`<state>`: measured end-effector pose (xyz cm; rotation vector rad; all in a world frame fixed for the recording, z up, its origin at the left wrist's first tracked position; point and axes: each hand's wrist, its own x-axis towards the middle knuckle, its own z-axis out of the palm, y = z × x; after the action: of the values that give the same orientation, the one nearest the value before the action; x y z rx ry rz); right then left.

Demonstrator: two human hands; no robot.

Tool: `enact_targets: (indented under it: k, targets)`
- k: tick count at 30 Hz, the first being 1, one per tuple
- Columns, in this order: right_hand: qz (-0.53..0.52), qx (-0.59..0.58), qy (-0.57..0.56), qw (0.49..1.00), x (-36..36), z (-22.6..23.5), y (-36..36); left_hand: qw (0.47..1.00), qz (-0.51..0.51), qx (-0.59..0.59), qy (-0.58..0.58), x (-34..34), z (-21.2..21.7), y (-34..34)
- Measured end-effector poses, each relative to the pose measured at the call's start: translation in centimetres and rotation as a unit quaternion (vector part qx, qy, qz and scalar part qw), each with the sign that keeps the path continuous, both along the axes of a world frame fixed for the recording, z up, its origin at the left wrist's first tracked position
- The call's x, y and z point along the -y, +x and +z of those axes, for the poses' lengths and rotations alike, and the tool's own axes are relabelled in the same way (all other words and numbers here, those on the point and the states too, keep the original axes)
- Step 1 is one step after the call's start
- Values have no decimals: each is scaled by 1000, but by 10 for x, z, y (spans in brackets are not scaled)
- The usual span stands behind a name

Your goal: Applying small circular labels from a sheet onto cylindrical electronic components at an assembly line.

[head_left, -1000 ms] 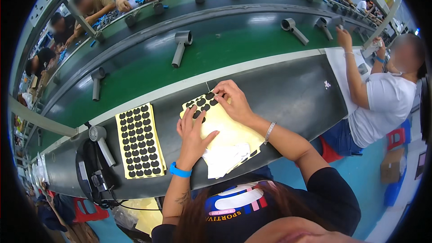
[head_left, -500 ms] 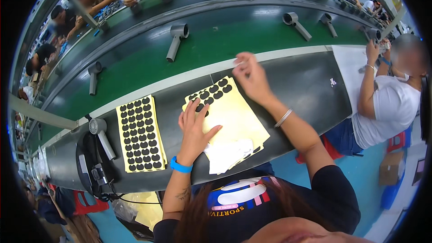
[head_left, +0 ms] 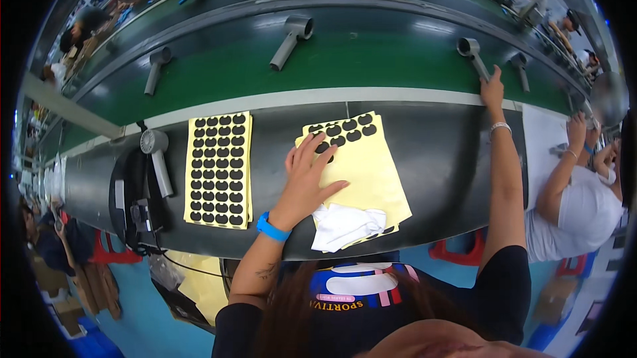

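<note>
Yellow sheets (head_left: 368,175) are lying in a skewed stack on the black worktop (head_left: 441,155), forming the dial's centre, with twelve o'clock pointing toward the green belt (head_left: 385,59). Black stickers (head_left: 353,136) are covering part of the top sheet's far end, between ten and twelve o'clock. The left hand (head_left: 306,182) is resting spread on this stack's left side, its thumb standing well away from the fingers. Crumpled white material (head_left: 348,227) is lying over the near edge at six o'clock. Between one and two o'clock, the right hand (head_left: 492,90) is curving its fingers at the lower end of a grey housing (head_left: 473,59) on the belt; whether they are pinching its handle, I cannot tell. Another grey housing (head_left: 287,49) is lying at eleven o'clock, and a third housing (head_left: 155,71) at ten. At nine o'clock, a second stack (head_left: 219,171) is showing full rows of stickers, and beyond it a grey fan (head_left: 160,167) is resting. Just past three, a co-worker (head_left: 585,212) in a white shirt is occupying the worktop's side.
</note>
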<state>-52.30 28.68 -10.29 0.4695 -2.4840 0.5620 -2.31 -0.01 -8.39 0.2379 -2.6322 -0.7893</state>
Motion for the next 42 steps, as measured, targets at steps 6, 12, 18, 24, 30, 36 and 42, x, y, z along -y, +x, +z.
enact_targets:
  k: [6, 12, 18, 24, 30, 36, 42]
  targets:
    - [100, -39, -93, 990, 58, 74, 96, 1000, -6, -21, -1, 0, -6, 3]
    - [375, 18, -218, 901, 99, 116, 247, 1000, 6, -18, -13, -1, -6, 3]
    - [497, 28, -108, 861, 133, 108, 376, 992, 18, -121, 27, -1, 11, -3]
    - [535, 31, -145, 832, 147, 101, 420, 974, -31, -212, 79, 7, 9, -2]
    - [488, 131, -267, 820, 126, 120, 431, 968, -34, -231, 92, 3, 15, 3]
    - [463, 270, -371, 758, 108, 121, 448, 964, -35, -258, 54, -1, 17, 3]
    - [472, 288, -384, 739, 113, 113, 455, 961, -14, -270, 61, -1, 12, 1]
